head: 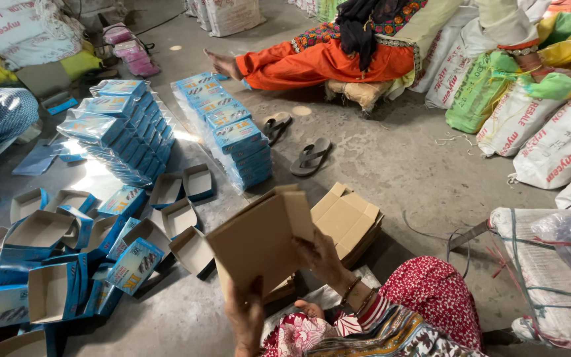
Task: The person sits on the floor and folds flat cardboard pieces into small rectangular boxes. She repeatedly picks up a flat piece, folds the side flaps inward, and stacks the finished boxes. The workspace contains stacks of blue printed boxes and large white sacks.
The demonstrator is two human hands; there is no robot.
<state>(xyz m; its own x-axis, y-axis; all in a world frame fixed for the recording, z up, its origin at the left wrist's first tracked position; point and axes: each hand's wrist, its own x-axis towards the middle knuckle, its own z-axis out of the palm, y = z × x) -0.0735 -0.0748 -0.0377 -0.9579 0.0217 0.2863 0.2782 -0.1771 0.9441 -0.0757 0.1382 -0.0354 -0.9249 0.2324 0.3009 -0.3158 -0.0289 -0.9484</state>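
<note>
A flattened brown cardboard sheet [259, 241] is held up off the floor in the near centre of the scene, tilted, with its flaps partly folded. The left hand [246, 317] is closed on the sheet's lower edge, and the right hand [322, 254] is closed on its right edge, fingers wrapped over the board. Grip on both sides appears limited to the margins; in my judgement a bend across the unsupported middle could crease the board off its score lines, or the sheet could slip from the lower hold. Just beyond it to the right, a stack of flat cardboard blanks [346, 218] lies on the concrete floor [391, 158], close enough that a dropped sheet would likely knock the pile askew. To the left, open blue-and-white small boxes [54, 291] lie scattered and overlapping, with wrapped bundles of blue boxes [123, 129] farther off; a swing of the sheet leftward could tip the nearest open trays [190, 248]. A pair of sandals [312, 157] and loose cord near the sacks [550, 145] on the right present a tripping risk. Another person in orange [325, 59] sits at the far side, well apart.
</note>
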